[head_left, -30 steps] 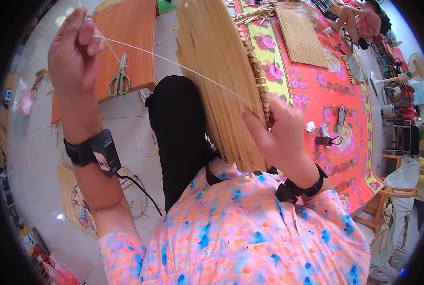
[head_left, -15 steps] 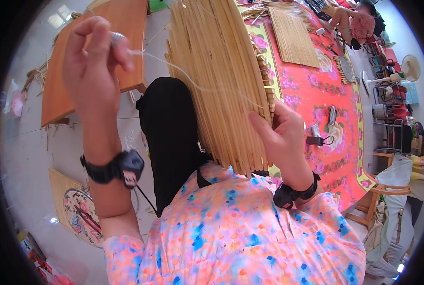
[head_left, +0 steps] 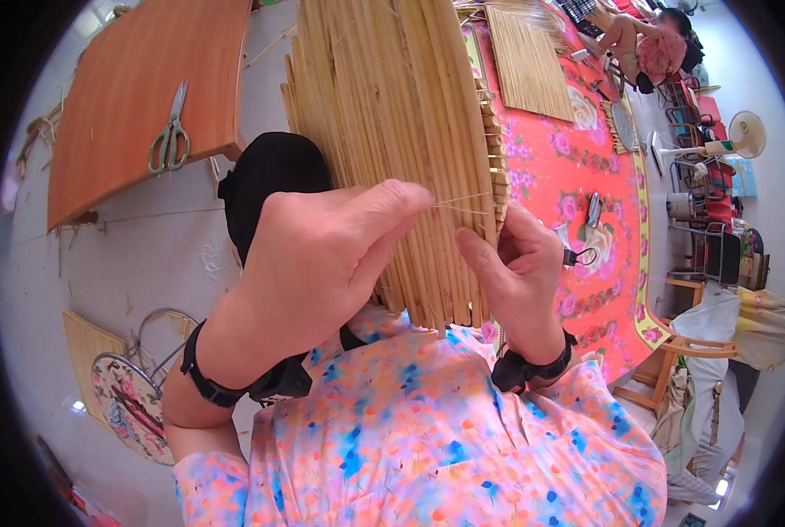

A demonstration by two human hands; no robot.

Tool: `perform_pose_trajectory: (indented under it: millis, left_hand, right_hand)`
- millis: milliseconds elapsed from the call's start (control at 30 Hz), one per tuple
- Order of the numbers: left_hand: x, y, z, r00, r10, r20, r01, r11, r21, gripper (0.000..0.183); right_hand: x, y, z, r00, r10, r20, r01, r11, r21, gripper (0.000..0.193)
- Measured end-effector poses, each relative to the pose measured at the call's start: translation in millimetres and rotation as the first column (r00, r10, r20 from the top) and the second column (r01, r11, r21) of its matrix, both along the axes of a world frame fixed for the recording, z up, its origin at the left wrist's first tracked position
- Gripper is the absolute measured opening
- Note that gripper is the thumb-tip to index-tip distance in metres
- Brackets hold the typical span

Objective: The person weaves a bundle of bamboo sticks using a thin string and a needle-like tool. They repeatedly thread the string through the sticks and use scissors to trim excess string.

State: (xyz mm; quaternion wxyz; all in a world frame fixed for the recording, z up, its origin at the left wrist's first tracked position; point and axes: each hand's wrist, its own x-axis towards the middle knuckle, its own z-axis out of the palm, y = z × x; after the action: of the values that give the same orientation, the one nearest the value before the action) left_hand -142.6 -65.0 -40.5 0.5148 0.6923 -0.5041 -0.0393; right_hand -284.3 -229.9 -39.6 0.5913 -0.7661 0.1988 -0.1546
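A stiff panel of tan reed stalks, laid side by side, rests across my lap and stretches away from me. My right hand grips its right edge, thumb on top and fingers curled beneath. Above the stalks, my left hand is closed in a pinch on a thin pale thread, which runs from the fingertips to the panel's right edge near my right thumb. Whether a needle is also in the pinch cannot be seen. Cut stalk ends show along that edge.
Green-handled scissors lie on a brown wooden table at left. On the right, a red floral cloth carries another reed panel. A round floral stool stands lower left. Further off are a fan and a seated person.
My left hand has come down from the upper left to the panel, and the long slack thread is now a short stretch. The scissors have come into sight. My right hand keeps its grip.
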Motion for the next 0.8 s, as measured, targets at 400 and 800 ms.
perform_pose_trajectory:
  millis: [400, 800]
  left_hand:
    - [-5.2, 3.1, -4.5, 0.991, 0.040, 0.124, -0.041, 0.999, 0.006, 0.016]
    - [-9.2, -1.5, -7.2, 0.984, 0.015, 0.175, -0.014, 1.000, -0.005, 0.026]
  right_hand:
    - [-0.4, 6.1, 0.0, 0.997, -0.025, 0.076, 0.015, 0.991, 0.133, 0.027]
    - [-0.5, 6.1, 0.8, 0.995, -0.055, 0.080, 0.045, 0.990, 0.131, 0.026]
